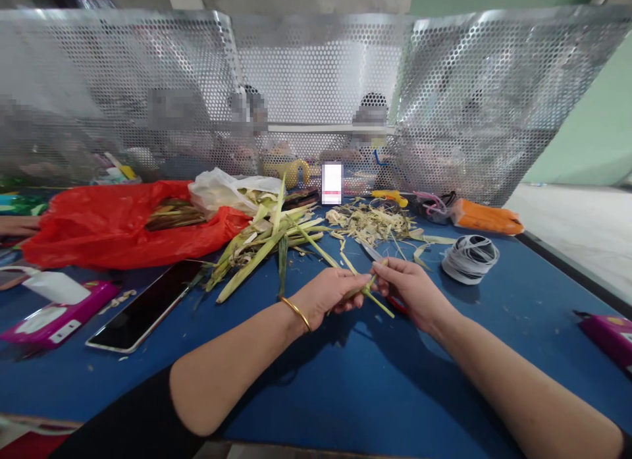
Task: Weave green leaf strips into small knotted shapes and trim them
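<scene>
L hand (pixel 336 291) gripping green strips (pixel 381 305) b/w thumb & fingers, R hand (pixel 407 284) pinching them just beside, all above blue table (pixel 326 393). Scissors (pixel 371 252) partly hidden by R hand, roll (pixel 471 260) to its right. Farther: leaf pile (pixel 251 264) left, scraps (pixel 370 223) ctr, w/ mesh panel (pixel 316 57) at back.

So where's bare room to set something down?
Mostly bare: right, between the white-and-black wound roll and magenta rectangular package; nearer, between left forearm and right forearm. Crowded: far left to centre, with red plastic bag and pale-green leaf strips.
</scene>
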`<control>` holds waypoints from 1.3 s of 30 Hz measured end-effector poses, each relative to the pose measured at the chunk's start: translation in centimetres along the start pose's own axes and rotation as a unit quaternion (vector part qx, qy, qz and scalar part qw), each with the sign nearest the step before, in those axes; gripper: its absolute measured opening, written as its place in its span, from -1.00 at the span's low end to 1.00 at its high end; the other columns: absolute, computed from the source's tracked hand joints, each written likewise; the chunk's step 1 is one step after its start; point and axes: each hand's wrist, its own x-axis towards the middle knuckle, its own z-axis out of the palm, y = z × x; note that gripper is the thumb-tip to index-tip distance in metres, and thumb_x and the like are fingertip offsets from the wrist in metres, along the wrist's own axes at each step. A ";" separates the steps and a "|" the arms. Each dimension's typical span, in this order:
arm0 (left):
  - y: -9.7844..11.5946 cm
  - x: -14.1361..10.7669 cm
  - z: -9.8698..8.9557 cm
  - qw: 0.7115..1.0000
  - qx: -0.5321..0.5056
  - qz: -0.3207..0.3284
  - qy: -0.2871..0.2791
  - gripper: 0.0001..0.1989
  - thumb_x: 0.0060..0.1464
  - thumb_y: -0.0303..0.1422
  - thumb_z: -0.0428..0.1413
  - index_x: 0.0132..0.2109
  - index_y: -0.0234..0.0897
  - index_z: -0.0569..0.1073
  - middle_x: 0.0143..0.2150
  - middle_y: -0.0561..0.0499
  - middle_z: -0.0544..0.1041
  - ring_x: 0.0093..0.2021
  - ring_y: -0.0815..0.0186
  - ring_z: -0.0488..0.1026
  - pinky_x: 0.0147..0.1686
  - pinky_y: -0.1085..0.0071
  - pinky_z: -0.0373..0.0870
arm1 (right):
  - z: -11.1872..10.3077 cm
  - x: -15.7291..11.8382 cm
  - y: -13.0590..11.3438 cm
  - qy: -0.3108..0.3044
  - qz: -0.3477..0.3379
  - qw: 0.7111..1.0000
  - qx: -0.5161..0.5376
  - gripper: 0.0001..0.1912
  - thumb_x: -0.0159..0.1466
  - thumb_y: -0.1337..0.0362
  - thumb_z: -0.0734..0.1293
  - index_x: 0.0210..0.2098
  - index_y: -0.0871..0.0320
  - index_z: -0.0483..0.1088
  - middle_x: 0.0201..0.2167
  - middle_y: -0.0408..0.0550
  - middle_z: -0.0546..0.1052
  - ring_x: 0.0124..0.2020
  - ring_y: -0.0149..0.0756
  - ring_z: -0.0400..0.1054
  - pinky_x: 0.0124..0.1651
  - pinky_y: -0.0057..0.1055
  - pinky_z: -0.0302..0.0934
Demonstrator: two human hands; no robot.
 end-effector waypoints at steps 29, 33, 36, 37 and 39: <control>0.0 0.5 0.9 0.966 -0.211 0.046 0.139 -0.70 -0.12 -0.52 0.24 -0.15 -0.41 0.51 -0.33 -0.15 0.61 -0.41 0.30 0.52 -0.40 0.42 0.42 | 1.9 -1.8 1.2 -0.023 -0.151 0.921 -0.358 -0.67 0.25 0.20 0.19 -0.61 0.14 0.33 -0.69 -0.23 0.31 -0.62 -0.44 0.15 -0.52 -0.49 0.00; 0.1 0.5 0.7 0.969 -0.201 0.037 0.138 -0.72 -0.12 -0.55 0.21 -0.17 -0.41 0.50 -0.35 -0.13 0.61 -0.40 0.30 0.52 -0.41 0.45 0.41 | 2.0 -2.1 0.9 -0.031 -0.177 0.886 -0.427 -0.66 0.29 0.19 0.17 -0.58 0.12 0.33 -0.66 -0.20 0.33 -0.60 -0.41 0.18 -0.48 -0.47 0.00; 0.2 0.6 0.1 0.973 -0.192 0.033 0.126 -0.75 -0.16 -0.51 0.24 -0.23 -0.39 0.51 -0.39 -0.10 0.59 -0.39 0.32 0.52 -0.32 0.44 0.42 | 1.3 -1.9 0.1 0.043 -0.257 0.822 -0.507 -0.66 0.33 0.15 0.13 -0.48 0.12 0.36 -0.53 -0.10 0.41 -0.46 -0.31 0.28 -0.38 -0.42 0.05; 0.3 0.5 -0.2 0.976 -0.183 0.025 0.119 -0.75 -0.17 -0.50 0.25 -0.24 -0.38 0.52 -0.41 -0.09 0.59 -0.39 0.33 0.52 -0.31 0.44 0.42 | 0.9 -1.7 -0.2 0.079 -0.282 0.799 -0.525 -0.69 0.33 0.13 0.14 -0.42 0.12 0.38 -0.45 -0.04 0.44 -0.38 -0.26 0.30 -0.33 -0.40 0.07; 0.5 0.4 -0.7 0.983 -0.154 0.006 0.097 -0.74 -0.18 -0.47 0.25 -0.24 -0.37 0.54 -0.43 -0.05 0.57 -0.41 0.34 0.51 -0.32 0.45 0.41 | 0.3 -1.3 -0.4 0.110 -0.304 0.768 -0.554 -0.76 0.32 0.13 0.18 -0.30 0.12 0.39 -0.32 0.03 0.46 -0.26 -0.19 0.32 -0.25 -0.37 0.08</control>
